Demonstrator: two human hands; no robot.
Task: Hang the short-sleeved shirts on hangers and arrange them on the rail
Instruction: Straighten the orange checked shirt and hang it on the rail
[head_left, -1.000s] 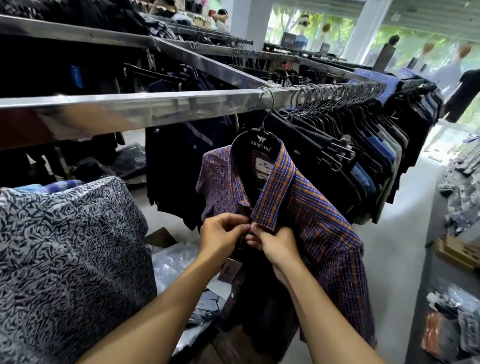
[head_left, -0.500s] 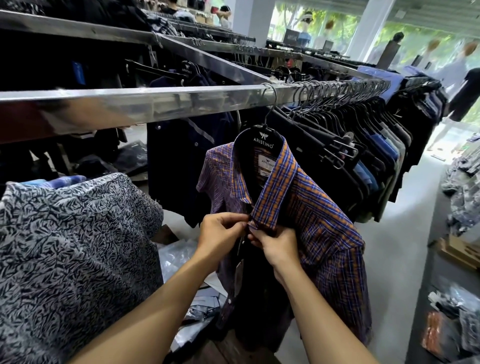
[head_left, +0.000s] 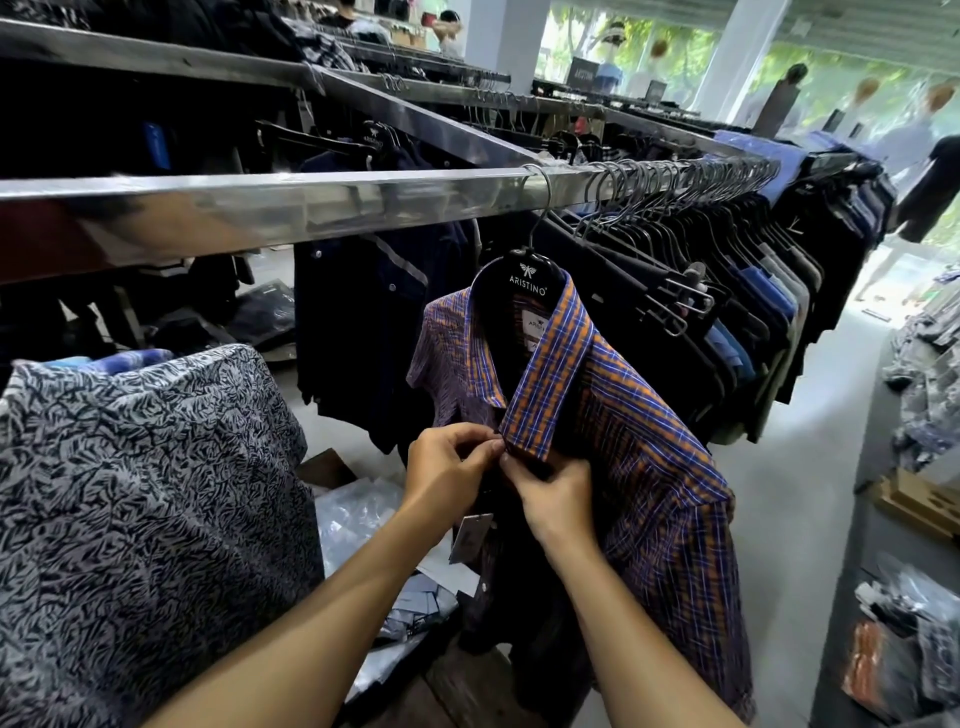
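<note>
Fingers (head_left: 480, 441) of your left hand (head_left: 441, 475) and right hand (head_left: 553, 499) still pinch the plaid shirt (head_left: 654, 467) under its collar (head_left: 550, 384), unmoved; hanger (head_left: 524, 273) sits on rail (head_left: 311, 202), buttoning apparently unfinished.

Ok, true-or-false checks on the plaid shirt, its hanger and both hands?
The orange-and-blue plaid short-sleeved shirt hangs on a black plastic hanger hooked over the shiny metal rail. True.
The left hand and the right hand both pinch the shirt front below its collar. True.
The rail right of this hanger is bare. False: dark garments on hangers crowd it.
The left hand holds the pale paper tag. False: the tag dangles free under that wrist.
</note>
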